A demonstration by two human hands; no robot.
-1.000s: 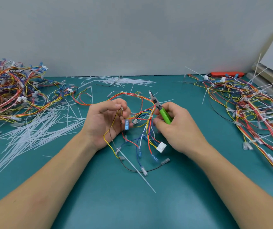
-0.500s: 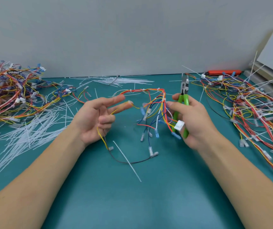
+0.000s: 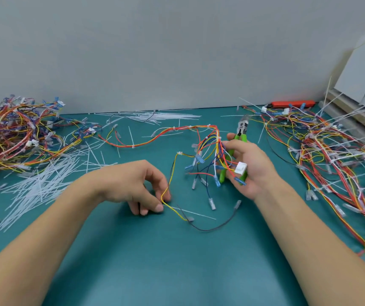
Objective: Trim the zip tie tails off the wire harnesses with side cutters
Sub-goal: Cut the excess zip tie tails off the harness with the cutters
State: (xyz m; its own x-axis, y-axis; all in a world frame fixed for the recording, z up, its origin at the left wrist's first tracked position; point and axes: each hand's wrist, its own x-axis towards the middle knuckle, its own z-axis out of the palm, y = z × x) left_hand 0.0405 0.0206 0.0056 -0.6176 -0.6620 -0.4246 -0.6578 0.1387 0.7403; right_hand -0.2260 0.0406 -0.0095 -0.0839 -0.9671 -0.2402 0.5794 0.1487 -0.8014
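Note:
My right hand point(image 3: 256, 171) grips the green-handled side cutters point(image 3: 241, 129), jaws pointing up and away. Its thumb also pins a branch of the multicoloured wire harness point(image 3: 208, 140) against the handles, and the harness's white connector point(image 3: 240, 168) lies on my fingers. The harness's long run arcs back left over the teal table point(image 3: 177, 261), and its blue terminals dangle between my hands. My left hand point(image 3: 130, 184) is palm down, fingers curled to the table, and pinches the harness's yellow wire point(image 3: 171, 173) where it kinks. A cut zip tie tail point(image 3: 199, 214) lies just right of it.
A big heap of harnesses point(image 3: 11, 133) fills the far left, with a spread of cut white tails point(image 3: 40, 186) in front. Another harness heap point(image 3: 331, 155) with long uncut tails covers the right. An orange tool point(image 3: 292, 104) lies at the back wall; boards point(image 3: 364, 74) lean at right.
My left hand has turned palm down and dropped to the table at the yellow wire. My right hand has stayed at the right with cutters and harness, and the harness has spread out.

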